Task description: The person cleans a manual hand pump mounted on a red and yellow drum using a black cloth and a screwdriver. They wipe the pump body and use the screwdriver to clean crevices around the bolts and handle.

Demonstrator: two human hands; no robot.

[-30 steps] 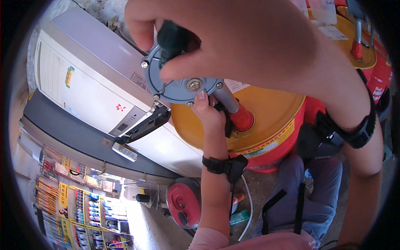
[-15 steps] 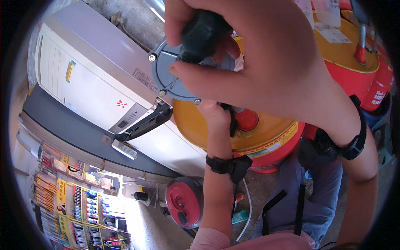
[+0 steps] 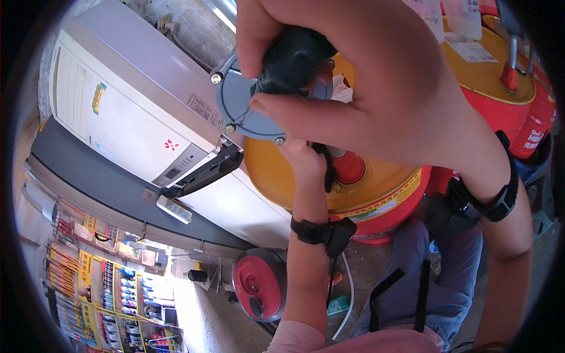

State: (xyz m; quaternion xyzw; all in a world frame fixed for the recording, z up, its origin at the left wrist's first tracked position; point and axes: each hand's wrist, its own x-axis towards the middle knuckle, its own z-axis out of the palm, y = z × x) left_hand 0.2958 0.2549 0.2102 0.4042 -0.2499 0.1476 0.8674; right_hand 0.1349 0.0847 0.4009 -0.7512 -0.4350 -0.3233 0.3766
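In front of me, at the top middle, is a grey round hand pump [image 3: 259,122] with bolts around its rim, above a yellow-topped red drum [image 3: 268,176]. My right hand [image 3: 376,76] is closed around a dark rounded crank grip [image 3: 297,56] in front of the pump face. A thin metal pin sticks out beside the thumb. From below, my left hand [image 3: 303,156] reaches the lower edge of the pump and holds it there; its fingertips are hidden behind the pump. A red spout cap [image 3: 348,169] stands on the drum top near my left wrist.
A second yellow-topped red drum [image 3: 500,88] stands at the right, with papers on it. At the left lies a white air-conditioner unit [image 3: 129,126]. A red and grey machine [image 3: 256,282] sits on the floor, near a white hose [image 3: 348,300]. Shelves of goods [image 3: 118,294] fill the lower left.
My right hand and the crank grip have shifted slightly to the right and down. The left hand stays at the pump's lower edge.
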